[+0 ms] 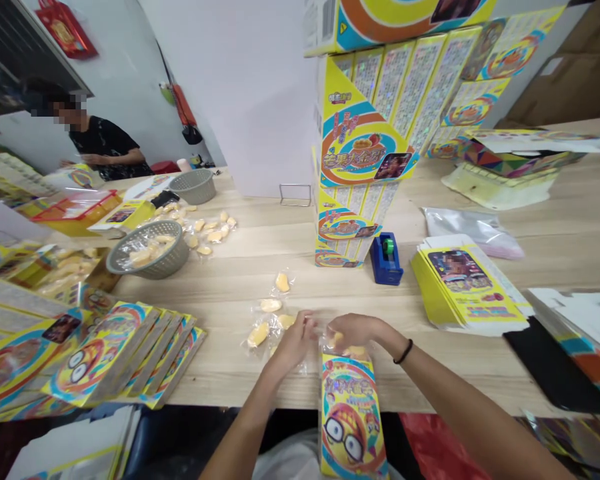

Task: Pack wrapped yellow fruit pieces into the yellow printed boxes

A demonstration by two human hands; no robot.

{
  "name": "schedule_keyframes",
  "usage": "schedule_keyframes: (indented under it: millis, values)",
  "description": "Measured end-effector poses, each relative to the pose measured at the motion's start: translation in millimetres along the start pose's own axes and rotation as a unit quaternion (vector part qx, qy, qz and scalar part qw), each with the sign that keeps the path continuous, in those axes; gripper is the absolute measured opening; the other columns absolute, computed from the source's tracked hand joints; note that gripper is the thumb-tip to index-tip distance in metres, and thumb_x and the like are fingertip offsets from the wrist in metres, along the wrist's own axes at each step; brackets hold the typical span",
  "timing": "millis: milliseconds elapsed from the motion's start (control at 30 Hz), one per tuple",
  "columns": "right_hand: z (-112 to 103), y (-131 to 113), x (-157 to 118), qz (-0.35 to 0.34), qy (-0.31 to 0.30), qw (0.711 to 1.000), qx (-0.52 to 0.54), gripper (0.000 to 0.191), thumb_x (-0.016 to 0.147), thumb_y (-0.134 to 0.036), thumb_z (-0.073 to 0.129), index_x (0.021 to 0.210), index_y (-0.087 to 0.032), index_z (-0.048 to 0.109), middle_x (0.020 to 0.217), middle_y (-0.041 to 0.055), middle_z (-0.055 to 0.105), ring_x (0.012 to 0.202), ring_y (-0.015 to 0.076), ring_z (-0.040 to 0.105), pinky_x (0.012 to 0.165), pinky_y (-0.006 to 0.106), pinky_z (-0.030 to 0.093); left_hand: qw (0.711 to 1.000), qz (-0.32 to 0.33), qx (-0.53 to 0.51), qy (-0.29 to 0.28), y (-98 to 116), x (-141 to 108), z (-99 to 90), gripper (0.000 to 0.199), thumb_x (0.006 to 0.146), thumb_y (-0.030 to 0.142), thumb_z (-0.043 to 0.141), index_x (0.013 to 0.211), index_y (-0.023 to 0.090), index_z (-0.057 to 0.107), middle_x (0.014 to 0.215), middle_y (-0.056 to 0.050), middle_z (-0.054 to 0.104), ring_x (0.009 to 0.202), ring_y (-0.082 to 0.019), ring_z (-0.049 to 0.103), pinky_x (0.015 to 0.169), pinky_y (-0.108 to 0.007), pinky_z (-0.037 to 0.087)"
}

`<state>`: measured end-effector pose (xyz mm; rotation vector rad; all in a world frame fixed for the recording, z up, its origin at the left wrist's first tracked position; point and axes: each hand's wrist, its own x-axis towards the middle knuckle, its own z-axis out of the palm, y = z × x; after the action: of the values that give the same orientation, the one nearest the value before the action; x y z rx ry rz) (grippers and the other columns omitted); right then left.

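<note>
1. Nearest, at bottom centre: yellow box [353,420]; runs lengthwise up the frame, overlaps the table's [260,233] near edge, upper end just below the right hand [355,328], the nearer one.
2. On that side, curls over wrapped pieces [356,351]; cannot tell whether gripping. Left hand [296,339]: half curled beside loose packets [259,335], grip unclear.
3. Beneath, pale wood grain; beyond, stacked boxes [365,147] upper right of centre, grey basket [160,264] left, co-worker [113,150] upper left.

Worktop [270,233]: bright, diffuse light, soft shadows
Bag [473,230]: glossy highlights
Box [353,407]: evenly lit, vivid
Co-worker [113,150]: slightly soft, face pixelated
Left packs [10,360]: stretched by lens
</note>
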<state>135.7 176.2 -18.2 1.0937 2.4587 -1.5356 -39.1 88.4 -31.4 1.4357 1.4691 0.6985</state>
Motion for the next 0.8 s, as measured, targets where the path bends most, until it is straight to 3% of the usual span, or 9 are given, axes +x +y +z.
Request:
schedule_keyframes:
  millis: [67,167,233,433,600,733,800]
  values:
    - [-4.6,-0.1,5.5,-0.007,-0.002,1.000,-0.001,0.018,0.049,-0.020,0.070,0.066,-0.018,0.063,0.057,-0.0038,0.059,0.051,0.0125,0.048,0.051,0.024,0.036,1.000,-0.001,-0.006,-0.022,-2.1,-2.3,-1.1,0.030,0.090,0.036,0.030,0.115,0.022,0.039,0.094,-0.003,0.062,0.077,-0.015,0.062,0.076,-0.031,0.047]
    - [-9.8,2.4,8.9,-0.009,0.085,0.996,0.001,0.017,0.071,-0.028,0.053,0.081,-0.016,0.061,0.080,0.0032,0.063,0.069,0.0153,0.053,0.060,0.025,0.039,0.999,-0.007,-0.003,-0.034,-2.8,-5.6,-0.6,0.033,0.091,0.035,0.029,0.117,0.020,0.040,0.085,-0.003,0.062,0.081,-0.016,0.060,0.078,-0.030,0.046]
    - [-7.5,4.6,5.9,-0.002,0.122,0.992,0.003,0.021,0.078,-0.028,0.044,0.085,-0.014,0.059,0.085,0.0054,0.062,0.074,0.0161,0.053,0.063,0.026,0.040,0.999,-0.005,0.012,-0.030,-2.0,-6.3,0.5,0.033,0.090,0.034,0.028,0.117,0.019,0.042,0.080,-0.001,0.061,0.080,-0.015,0.059,0.079,-0.030,0.045]
    - [2.5,3.5,-13.9,-0.007,0.017,1.000,0.013,0.012,0.067,-0.025,0.060,0.075,-0.016,0.062,0.073,0.0004,0.064,0.063,0.0144,0.054,0.056,0.024,0.040,0.999,-0.007,0.035,-0.037,1.4,-4.1,1.9,0.033,0.089,0.031,0.029,0.114,0.018,0.046,0.068,0.001,0.058,0.067,-0.015,0.057,0.068,-0.028,0.044]
    - [11.8,-2.5,-18.4,0.005,0.015,1.000,-0.002,0.009,0.065,-0.020,0.059,0.071,-0.015,0.063,0.069,0.0023,0.063,0.063,0.0157,0.052,0.058,0.027,0.041,0.998,0.008,0.058,-0.024,4.2,-4.5,2.0,0.030,0.089,0.034,0.030,0.104,0.020,0.053,0.072,0.000,0.059,0.069,-0.015,0.056,0.069,-0.028,0.044]
    - [20.3,1.2,-21.7,-0.003,-0.051,0.998,0.034,0.012,0.063,-0.028,0.064,0.062,-0.016,0.062,0.059,-0.0015,0.060,0.053,0.0126,0.051,0.051,0.023,0.041,0.998,0.020,0.055,-0.028,5.7,-7.4,2.4,0.028,0.089,0.034,0.032,0.097,0.019,0.054,0.072,0.001,0.058,0.070,-0.015,0.056,0.071,-0.028,0.044]
    - [18.8,5.4,-22.5,-0.003,-0.053,0.997,0.054,0.020,0.067,-0.034,0.061,0.060,-0.016,0.061,0.057,-0.0008,0.060,0.051,0.0128,0.051,0.048,0.023,0.041,0.998,0.025,0.051,-0.032,5.9,-8.2,2.1,0.028,0.089,0.034,0.032,0.095,0.019,0.054,0.073,0.000,0.058,0.072,-0.015,0.056,0.072,-0.027,0.043]
